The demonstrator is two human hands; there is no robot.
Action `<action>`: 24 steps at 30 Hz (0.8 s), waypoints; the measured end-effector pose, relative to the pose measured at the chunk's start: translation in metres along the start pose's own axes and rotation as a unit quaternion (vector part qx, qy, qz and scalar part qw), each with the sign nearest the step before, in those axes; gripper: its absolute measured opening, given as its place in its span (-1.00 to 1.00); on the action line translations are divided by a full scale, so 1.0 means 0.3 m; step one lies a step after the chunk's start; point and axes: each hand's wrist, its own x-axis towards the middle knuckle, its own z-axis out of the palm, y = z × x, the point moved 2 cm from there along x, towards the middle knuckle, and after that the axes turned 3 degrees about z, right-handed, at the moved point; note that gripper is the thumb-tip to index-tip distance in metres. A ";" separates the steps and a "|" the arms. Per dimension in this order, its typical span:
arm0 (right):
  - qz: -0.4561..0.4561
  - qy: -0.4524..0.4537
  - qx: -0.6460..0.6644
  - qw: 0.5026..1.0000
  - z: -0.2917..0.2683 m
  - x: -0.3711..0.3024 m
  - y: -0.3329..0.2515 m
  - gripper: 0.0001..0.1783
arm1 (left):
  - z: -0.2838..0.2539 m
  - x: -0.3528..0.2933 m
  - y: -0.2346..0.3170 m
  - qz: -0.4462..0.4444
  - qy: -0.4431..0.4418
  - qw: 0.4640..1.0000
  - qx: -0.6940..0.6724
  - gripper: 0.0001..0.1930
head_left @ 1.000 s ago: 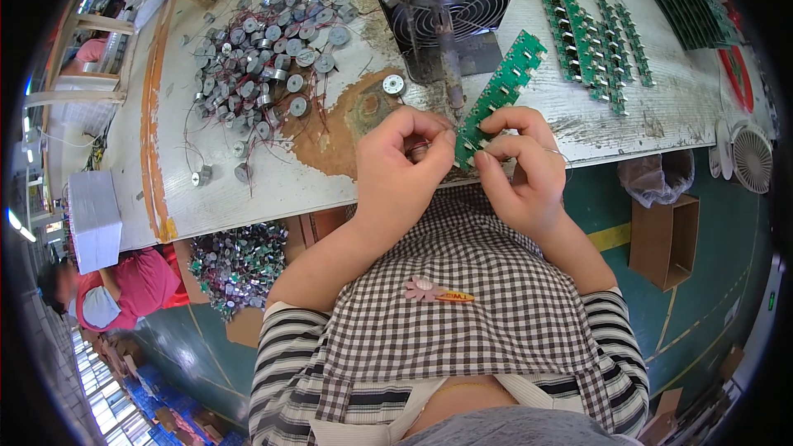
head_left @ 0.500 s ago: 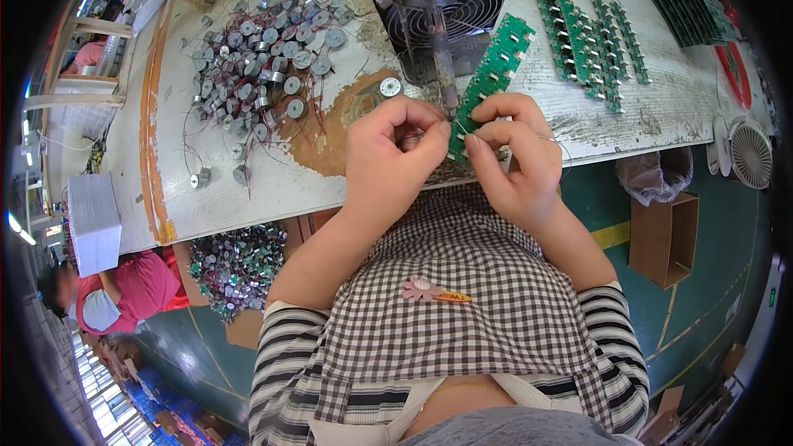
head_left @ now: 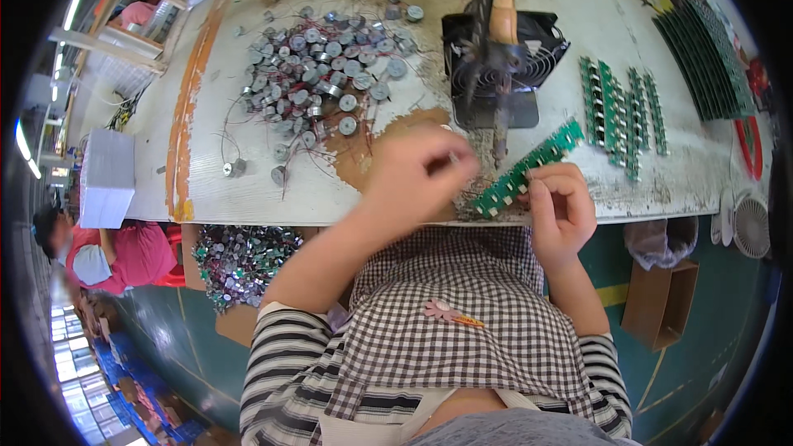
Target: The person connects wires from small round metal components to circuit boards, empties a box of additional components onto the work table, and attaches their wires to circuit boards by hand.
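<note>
A green circuit board strip (head_left: pixel 541 155) with several small pale metal parts lies slanted near the table's front edge. My right hand (head_left: pixel 564 208) is closed at its near long edge, thumb and forefinger pinching it. My left hand (head_left: pixel 413 177) is raised left of the board, smeared by motion with its fingers curled; whether it holds anything does not show. A soldering iron (head_left: pixel 500 136) on a stand points down just behind the board. Left of the iron lies a loose heap of small round silver motors (head_left: pixel 318 74) with thin red and dark wires.
A black fan (head_left: pixel 537 49) stands behind the iron. More board strips (head_left: pixel 615 111) lie to the right, beside stacked dark green panels (head_left: pixel 702 58). Below the table's left part is a box of finished-looking small parts (head_left: pixel 244 260). Another person (head_left: pixel 132 260) sits at far left.
My left hand has drawn away leftward from the board and the iron. The board has turned to a flatter slant and sits off the iron's tip, with my right hand at its edge. My view has shifted.
</note>
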 end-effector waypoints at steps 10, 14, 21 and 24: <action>0.058 -0.007 0.039 0.997 0.014 -0.002 0.037 -0.93 | -0.311 0.550 -0.297 0.106 0.081 0.895 0.425 -0.76; 0.064 -0.002 0.025 0.998 0.008 -0.002 0.039 -0.93 | -0.262 0.622 -0.336 0.007 -0.009 0.825 0.565 -0.79; 0.050 -0.009 0.040 0.998 0.008 -0.001 0.044 -0.92 | -0.308 0.382 -0.247 0.071 0.129 0.887 0.438 -0.86; 0.049 -0.013 0.030 0.998 0.011 -0.002 0.046 -0.92 | -0.317 0.288 -0.217 0.120 0.181 0.884 0.413 -0.90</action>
